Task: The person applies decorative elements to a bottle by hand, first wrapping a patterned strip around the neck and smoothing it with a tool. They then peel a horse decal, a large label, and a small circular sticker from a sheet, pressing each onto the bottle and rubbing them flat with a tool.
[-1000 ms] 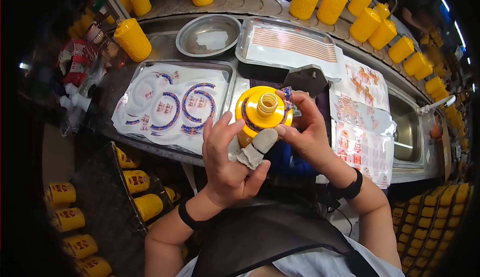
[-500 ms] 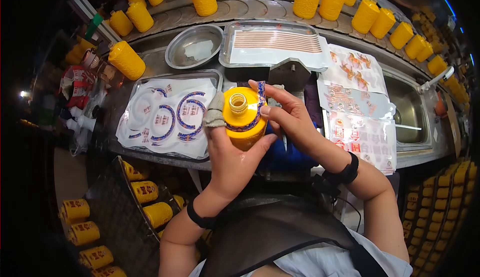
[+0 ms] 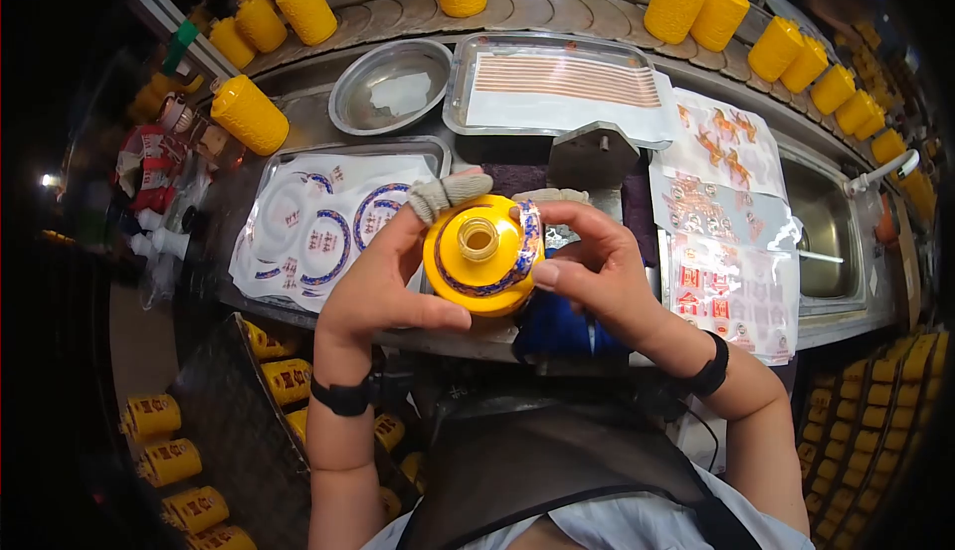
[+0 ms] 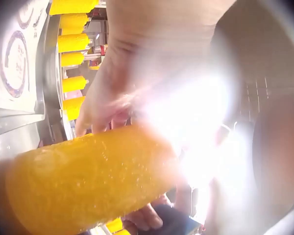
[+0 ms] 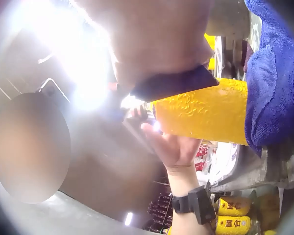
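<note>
A yellow bottle (image 3: 456,242) with an open clear neck stands tilted slightly toward me, its embossed side showing in the right wrist view. My left hand (image 3: 373,286) grips it from the left, thumb along the near side and a finger in a grey cloth finger cover (image 3: 450,195) over the far shoulder. Around the shoulder runs a blue patterned decal strip (image 3: 527,237). On the right, the strip's end is pinched between thumb and forefinger of my right hand (image 3: 602,262). Glare hides part of the left wrist view.
A tray (image 3: 445,157) of sheets with curved blue decals lies left. Behind are a metal bowl (image 3: 348,88) and a tray (image 3: 463,63) with striped paper. Decal sheets (image 3: 731,212) lie right, beside a sink (image 3: 821,222). Yellow bottles ride a curved conveyor (image 3: 557,8). A blue towel (image 3: 557,336) lies below.
My left hand has gone from in front of the bottle to wrapping its left side. The strip's end stood upright half a second ago and now lies closer along the right shoulder.
</note>
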### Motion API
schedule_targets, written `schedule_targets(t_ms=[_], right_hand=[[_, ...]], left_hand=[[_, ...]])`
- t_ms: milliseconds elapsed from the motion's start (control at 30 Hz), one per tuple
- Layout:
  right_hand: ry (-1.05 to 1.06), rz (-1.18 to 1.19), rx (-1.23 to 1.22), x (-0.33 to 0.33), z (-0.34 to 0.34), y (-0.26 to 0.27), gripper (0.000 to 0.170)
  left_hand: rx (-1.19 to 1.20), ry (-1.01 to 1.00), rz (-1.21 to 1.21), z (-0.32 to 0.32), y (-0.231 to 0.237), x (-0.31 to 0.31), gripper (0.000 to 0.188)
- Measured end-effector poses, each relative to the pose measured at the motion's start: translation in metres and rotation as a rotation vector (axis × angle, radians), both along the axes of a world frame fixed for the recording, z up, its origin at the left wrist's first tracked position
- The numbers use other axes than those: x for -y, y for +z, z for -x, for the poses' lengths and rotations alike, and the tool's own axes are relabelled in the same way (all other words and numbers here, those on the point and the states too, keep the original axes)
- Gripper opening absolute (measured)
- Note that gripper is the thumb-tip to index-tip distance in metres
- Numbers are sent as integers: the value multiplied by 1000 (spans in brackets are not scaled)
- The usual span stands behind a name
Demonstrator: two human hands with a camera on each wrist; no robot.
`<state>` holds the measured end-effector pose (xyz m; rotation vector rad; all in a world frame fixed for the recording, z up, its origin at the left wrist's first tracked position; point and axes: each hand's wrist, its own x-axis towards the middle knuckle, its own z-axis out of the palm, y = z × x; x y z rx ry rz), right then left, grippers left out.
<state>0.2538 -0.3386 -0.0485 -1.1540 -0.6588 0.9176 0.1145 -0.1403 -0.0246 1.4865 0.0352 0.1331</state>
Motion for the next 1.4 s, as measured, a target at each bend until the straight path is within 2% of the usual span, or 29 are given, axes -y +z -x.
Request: schedule_targets(t_ms=[67, 100, 133, 200, 267, 533, 700, 767, 867, 900, 1000, 1067, 1133, 1233, 1300, 1367, 1400], right_hand=[[-17, -48, 86, -3, 2, -3, 55], [-18, -67, 136, -5, 2, -2, 56], [-15, -86, 186, -7, 2, -1, 57], [16, -48, 125, -5, 2, 0, 57], [5, 50, 153, -6, 2, -1, 57], [-26, -71, 110, -10, 5, -7, 52], [24, 1, 154, -5, 0, -2, 52], [13, -52, 126, -8, 3, -4, 52], [14, -77, 111, -9, 5, -2, 52], [13, -77, 112, -9, 5, -2, 53], [9, -90, 106, -9, 5, -1, 52], [1, -110, 77, -10, 6, -1, 52], [1, -100, 76, -10, 6, -1, 52], [0, -80, 109, -8, 6, -4, 51], [-24, -137, 130, -10, 5, -9, 49], [27, -52, 48, -5, -3, -2, 47], [62, -7, 2, -1, -5, 2, 46]], left_hand=[[-24, 127, 120, 6, -3, 12, 89], [-40, 197, 118, 9, -4, 20, 81], [-39, 208, 103, 10, -5, 23, 81], [-35, 238, 70, 12, -6, 26, 81], [-45, 246, 33, 12, -3, 26, 81], [-8, 220, -26, 12, -6, 24, 80], [65, 420, -77, 23, -13, 46, 69], [131, 545, -144, 27, -20, 61, 57], [285, 712, -107, 23, -31, 83, 51], [295, 734, -178, 25, -33, 87, 48], [338, 778, -219, 26, -49, 93, 54], [304, 732, -421, 30, -46, 94, 63], [308, 694, -517, 29, -40, 96, 71], [270, 636, -516, 24, -32, 103, 83], [276, 631, -512, 27, -25, 103, 83], [245, 622, -236, 29, -25, 108, 77], [238, 678, -415, 28, -22, 102, 76]])
